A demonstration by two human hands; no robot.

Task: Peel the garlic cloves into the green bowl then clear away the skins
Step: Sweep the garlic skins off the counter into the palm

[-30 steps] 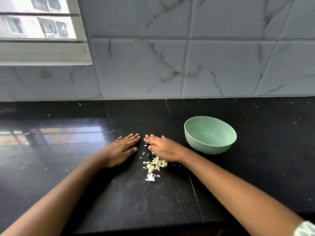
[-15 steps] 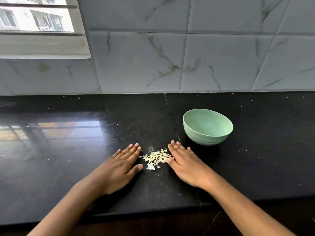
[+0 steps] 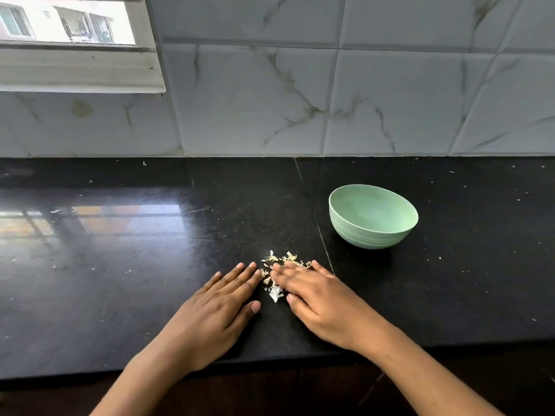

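A small heap of pale garlic skins [image 3: 274,291] lies on the black counter [image 3: 120,265] near its front edge. My left hand [image 3: 219,301] lies flat on the counter just left of the heap, fingers straight. My right hand [image 3: 318,298] lies flat with its fingers over the right part of the heap, covering some skins. The green bowl [image 3: 372,216] stands upright to the right and farther back, apart from both hands. Its visible inner wall is bare; I cannot see its bottom.
Tiny skin flecks are scattered over the counter, mostly on the right side. A marble-tiled wall [image 3: 300,100] rises behind the counter, with a window [image 3: 69,25] at the upper left. The counter's front edge [image 3: 300,360] runs just under my wrists.
Both hands have drawn the skin heap toward the counter's front edge and closed in on it. My right hand now lies over part of the heap.
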